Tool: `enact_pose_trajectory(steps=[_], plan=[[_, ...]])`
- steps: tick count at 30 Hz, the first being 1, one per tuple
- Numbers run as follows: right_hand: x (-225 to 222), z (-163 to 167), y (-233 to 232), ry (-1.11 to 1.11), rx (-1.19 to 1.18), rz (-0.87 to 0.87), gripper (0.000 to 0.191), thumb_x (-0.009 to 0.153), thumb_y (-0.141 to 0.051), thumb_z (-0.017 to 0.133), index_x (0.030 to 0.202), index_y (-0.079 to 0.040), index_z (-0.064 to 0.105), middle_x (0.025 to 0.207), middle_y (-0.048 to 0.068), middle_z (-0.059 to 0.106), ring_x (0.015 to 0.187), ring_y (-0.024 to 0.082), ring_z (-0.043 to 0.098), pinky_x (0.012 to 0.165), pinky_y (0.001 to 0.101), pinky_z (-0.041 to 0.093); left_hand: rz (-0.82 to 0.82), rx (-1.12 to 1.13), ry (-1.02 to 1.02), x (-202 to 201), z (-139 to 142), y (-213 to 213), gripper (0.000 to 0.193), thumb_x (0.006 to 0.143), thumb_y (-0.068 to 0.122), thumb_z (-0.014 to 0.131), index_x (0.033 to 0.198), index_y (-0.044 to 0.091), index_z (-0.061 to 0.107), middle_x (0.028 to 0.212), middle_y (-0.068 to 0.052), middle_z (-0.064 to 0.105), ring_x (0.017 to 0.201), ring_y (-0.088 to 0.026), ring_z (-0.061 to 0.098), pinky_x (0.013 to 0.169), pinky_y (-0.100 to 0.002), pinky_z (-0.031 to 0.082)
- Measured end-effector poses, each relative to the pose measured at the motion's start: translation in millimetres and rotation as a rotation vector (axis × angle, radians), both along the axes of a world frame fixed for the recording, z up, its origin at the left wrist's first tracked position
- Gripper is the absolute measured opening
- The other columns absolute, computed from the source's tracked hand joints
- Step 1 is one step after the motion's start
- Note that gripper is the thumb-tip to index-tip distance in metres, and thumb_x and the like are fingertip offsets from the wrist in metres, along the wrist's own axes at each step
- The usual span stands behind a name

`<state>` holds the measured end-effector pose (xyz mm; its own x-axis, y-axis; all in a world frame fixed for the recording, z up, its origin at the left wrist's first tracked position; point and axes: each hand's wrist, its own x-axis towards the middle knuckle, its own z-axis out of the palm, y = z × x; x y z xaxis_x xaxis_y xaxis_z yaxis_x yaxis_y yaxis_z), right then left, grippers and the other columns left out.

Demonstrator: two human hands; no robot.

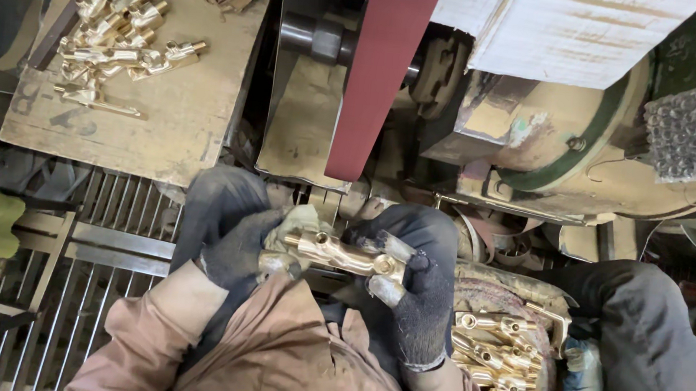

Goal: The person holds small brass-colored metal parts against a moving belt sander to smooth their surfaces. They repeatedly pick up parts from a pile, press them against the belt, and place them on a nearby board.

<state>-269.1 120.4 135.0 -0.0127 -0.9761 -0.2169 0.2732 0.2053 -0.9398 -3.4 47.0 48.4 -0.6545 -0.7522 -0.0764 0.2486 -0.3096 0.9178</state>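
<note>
My left hand (231,231) and my right hand (416,277), both in dark worn gloves, hold one brass tap fitting (347,254) between them, lying crosswise just below the red sanding belt (380,72). The left hand grips its left end, with a pale rag under the fingers. The right hand grips its right end. The fitting is shiny, with round holes on top.
A pile of brass fittings (118,41) lies on a wooden board (178,122) at the upper left. Several more fittings (498,351) fill a container at the lower right. The dusty grinder housing (554,146) stands behind the belt. A metal grate (110,233) lies at the left.
</note>
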Motion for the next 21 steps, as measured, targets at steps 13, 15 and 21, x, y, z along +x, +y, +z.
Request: enact_pose_trajectory(steps=[13, 15, 21], plan=[[-16.4, -45.8, -48.6, 0.409, -0.173, 0.194, 0.041, 0.091, -0.009, 0.071, 0.131, 0.002, 0.064, 0.106, 0.005, 0.074, 0.09, 0.012, 0.069, 0.083, 0.0274, 0.057, 0.188, 0.091, -0.018, 4.9, 4.4, -35.1, 0.058, 0.081, 0.009, 0.077, 0.135, -0.003, 0.061, 0.112, -0.012, 0.073, 0.09, -0.017, 0.072, 0.075, -0.03, 0.059], [-11.3, -57.8, -68.9, 0.474, -0.151, 0.154, 0.035, 0.088, -0.01, 0.076, 0.118, 0.005, 0.065, 0.099, 0.007, 0.072, 0.086, 0.014, 0.067, 0.081, 0.0285, 0.055, 0.172, 0.14, 0.125, -1.5, -5.7, -57.0, 0.061, 0.079, 0.004, 0.08, 0.136, -0.004, 0.059, 0.115, -0.014, 0.07, 0.093, -0.018, 0.071, 0.077, -0.032, 0.061], [3.6, -80.2, -94.7, 0.527, -0.158, 0.099, 0.033, 0.09, -0.009, 0.071, 0.12, 0.004, 0.069, 0.097, 0.006, 0.075, 0.083, 0.012, 0.069, 0.075, 0.0252, 0.056, 0.286, 0.25, 0.099, -15.8, -25.4, -91.1, 0.052, 0.083, 0.001, 0.073, 0.133, -0.001, 0.058, 0.115, -0.016, 0.072, 0.087, -0.022, 0.074, 0.066, -0.036, 0.063]])
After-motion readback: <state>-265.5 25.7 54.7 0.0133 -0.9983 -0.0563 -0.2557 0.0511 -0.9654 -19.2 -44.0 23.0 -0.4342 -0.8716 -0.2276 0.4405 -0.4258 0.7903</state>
